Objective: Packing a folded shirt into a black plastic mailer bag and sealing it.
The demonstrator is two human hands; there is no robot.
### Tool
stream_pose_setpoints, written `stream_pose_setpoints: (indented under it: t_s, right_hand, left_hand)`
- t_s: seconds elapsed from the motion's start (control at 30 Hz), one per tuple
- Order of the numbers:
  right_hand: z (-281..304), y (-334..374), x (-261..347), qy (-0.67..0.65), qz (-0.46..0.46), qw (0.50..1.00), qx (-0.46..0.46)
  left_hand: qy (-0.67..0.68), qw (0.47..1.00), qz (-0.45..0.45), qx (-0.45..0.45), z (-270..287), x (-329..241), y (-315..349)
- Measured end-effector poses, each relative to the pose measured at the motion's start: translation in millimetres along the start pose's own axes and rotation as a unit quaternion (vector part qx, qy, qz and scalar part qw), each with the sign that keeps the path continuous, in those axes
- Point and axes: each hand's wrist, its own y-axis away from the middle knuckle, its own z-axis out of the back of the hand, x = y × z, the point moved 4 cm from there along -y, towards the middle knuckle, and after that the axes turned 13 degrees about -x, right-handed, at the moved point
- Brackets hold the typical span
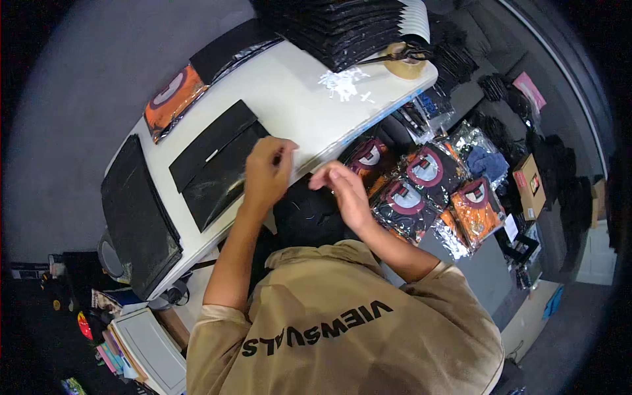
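Over the table's near edge, my left hand (268,168) is closed with its thumb and fingers pressed together. A pale blur shows beside its fingertips, too smeared to name. To its right, my right hand (345,194) hangs in the air, fingers stretched and slightly bent, apart from the left one. Just left of my left hand, a flat black package (220,161) with shiny plastic and a flap-like upper band lies on the white table (299,99). One small white strip (211,155) sits on that package.
Black flat packages (138,214) lie at the table's left end. An orange-printed bagged shirt (174,99) is at the far edge. A tall black stack (336,29), tape roll (405,62) and white scraps (342,82) occupy the far right. Bagged printed shirts (424,164) lie beside me.
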Motion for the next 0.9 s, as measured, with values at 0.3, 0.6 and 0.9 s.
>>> stream_pose_setpoints:
  t_s: [0.3, 0.6, 0.9]
  right_hand:
    - [67, -9, -41, 0.188, 0.133, 0.954, -0.193]
    - [55, -16, -44, 0.129, 0.082, 0.972, -0.179]
    - [58, -19, -52, 0.092, 0.06, 0.979, -0.172]
  left_hand:
    - [-0.1, 0.971, -0.209, 0.061, -85, -15, -4]
    - [-0.075, 0.974, -0.198, 0.082, -89, -4, -9]
    - [0.146, 0.978, 0.023, 0.146, -64, 9, 8]
